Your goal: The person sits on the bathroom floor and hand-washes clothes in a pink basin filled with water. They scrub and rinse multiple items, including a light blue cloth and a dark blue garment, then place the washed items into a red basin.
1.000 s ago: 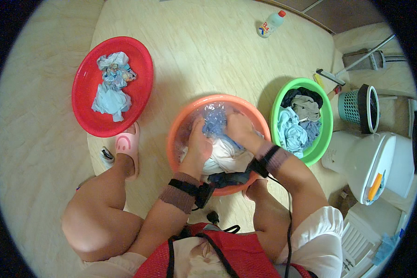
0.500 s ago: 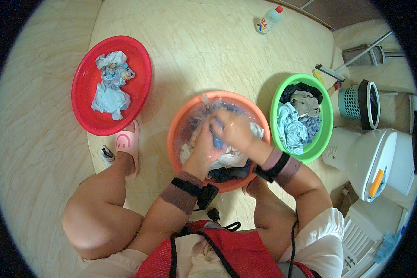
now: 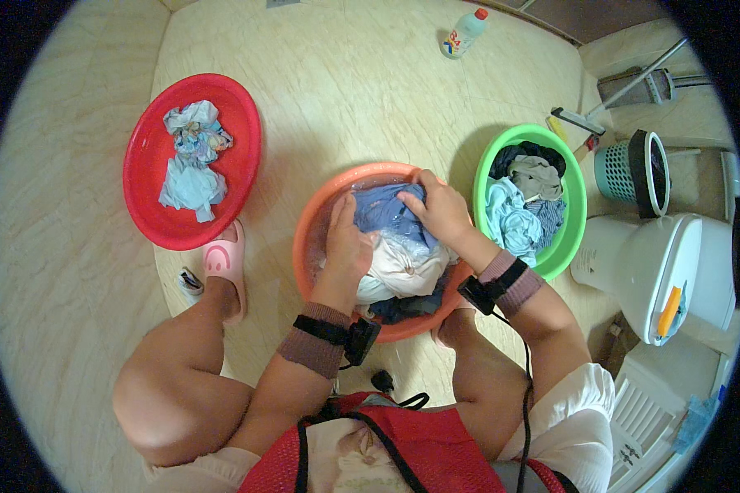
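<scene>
An orange basin of soapy water stands between my feet. Blue cloth lies bunched and wet in its far half, with white cloth and dark cloth nearer me. My left hand is open at the left side of the blue cloth, fingers stretched forward. At the cloth's right edge, my right hand curls round it, thumb on top; some fingertips are hidden. Both wrists wear brown bands with black straps and small black devices.
Left, a red basin holds pale crumpled clothes. A green basin with several garments stands close on the right. Beyond are a bottle, a squeegee, a teal basket and a toilet.
My hands have moved apart from being clasped together over the basin around a bunched blue cloth. The blue cloth now lies spread lower in the basin, and the splashing has calmed.
</scene>
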{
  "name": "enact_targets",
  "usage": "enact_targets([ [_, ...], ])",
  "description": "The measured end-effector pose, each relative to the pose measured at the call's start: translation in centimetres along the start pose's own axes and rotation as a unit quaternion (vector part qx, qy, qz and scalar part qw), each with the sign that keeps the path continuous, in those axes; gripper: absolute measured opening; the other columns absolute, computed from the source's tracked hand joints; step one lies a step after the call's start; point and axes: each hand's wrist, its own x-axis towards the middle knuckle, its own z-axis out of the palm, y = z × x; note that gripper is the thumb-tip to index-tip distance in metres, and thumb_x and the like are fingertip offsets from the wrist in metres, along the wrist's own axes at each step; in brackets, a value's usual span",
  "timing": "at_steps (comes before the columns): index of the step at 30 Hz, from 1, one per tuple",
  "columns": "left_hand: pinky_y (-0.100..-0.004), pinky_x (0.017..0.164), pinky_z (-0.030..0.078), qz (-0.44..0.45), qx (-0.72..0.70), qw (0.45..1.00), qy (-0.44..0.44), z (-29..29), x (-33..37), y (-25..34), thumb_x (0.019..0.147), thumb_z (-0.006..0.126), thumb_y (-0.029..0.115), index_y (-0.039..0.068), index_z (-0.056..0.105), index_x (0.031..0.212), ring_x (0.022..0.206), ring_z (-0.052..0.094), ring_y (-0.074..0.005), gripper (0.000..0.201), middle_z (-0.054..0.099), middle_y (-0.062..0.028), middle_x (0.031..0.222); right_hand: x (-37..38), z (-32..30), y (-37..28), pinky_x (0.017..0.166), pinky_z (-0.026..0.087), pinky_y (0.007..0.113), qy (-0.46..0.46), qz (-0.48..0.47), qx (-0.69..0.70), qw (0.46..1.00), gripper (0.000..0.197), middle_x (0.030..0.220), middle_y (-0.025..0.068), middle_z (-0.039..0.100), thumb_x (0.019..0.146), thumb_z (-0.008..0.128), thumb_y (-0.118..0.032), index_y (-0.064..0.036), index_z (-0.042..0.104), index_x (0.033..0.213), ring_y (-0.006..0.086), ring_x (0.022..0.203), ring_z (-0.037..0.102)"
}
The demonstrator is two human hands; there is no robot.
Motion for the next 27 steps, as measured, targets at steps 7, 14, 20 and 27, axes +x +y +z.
enact_targets([
  [7, -0.0494, 0.109, 0.033, -0.027, -0.025, 0.999, -0.022, -2.8, 2.2, -0.9, 0.102, 0.051, 0.021, 0.014, 0.056, 0.133, 0.122, 0.052, -0.0188, 0.032, 0.058, -0.0014, 0.132, -1.6, 4.3, 0.6, 0.079, 0.056, 0.051, -0.195, 0.009, -0.242, 0.950, 0.031, 0.112, 0.0243, 0.067, 0.093, 0.052, -0.016, -0.0062, 0.051, 0.122, 0.0362, 0.095, 0.070],
  [14, -0.0399, 0.104, 0.042, -0.018, -0.055, 0.998, -0.022, -3.2, 2.7, -1.8, 0.099, 0.054, 0.018, 0.008, 0.059, 0.122, 0.111, 0.059, -0.0207, 0.025, 0.064, -0.0060, 0.121, 1.2, 6.2, 1.3, 0.078, 0.057, 0.048, -0.282, 0.017, -0.267, 0.921, 0.035, 0.106, 0.0225, 0.070, 0.095, 0.045, -0.017, -0.0025, 0.059, 0.124, 0.0339, 0.097, 0.071],
  [20, -0.0415, 0.104, 0.045, 0.001, -0.074, 0.996, -0.056, -1.6, 0.9, -0.5, 0.098, 0.055, 0.023, 0.008, 0.060, 0.121, 0.111, 0.060, -0.0245, 0.028, 0.065, -0.0095, 0.119, -2.0, 2.7, -4.2, 0.068, 0.056, 0.049, -0.057, -0.099, -0.099, 0.988, 0.037, 0.101, 0.0183, 0.063, 0.079, 0.061, -0.009, -0.0104, 0.063, 0.116, 0.0376, 0.080, 0.067],
  [27, -0.0390, 0.091, 0.053, -0.019, -0.059, 0.987, -0.150, -0.7, -1.9, 0.8, 0.098, 0.056, 0.036, 0.010, 0.060, 0.120, 0.110, 0.061, -0.0231, 0.035, 0.064, -0.0091, 0.116, -6.6, 1.3, -9.5, 0.062, 0.056, 0.045, -0.065, -0.284, 0.081, 0.953, 0.041, 0.095, 0.0135, 0.062, 0.069, 0.074, -0.024, -0.0132, 0.064, 0.108, 0.0352, 0.073, 0.066],
])
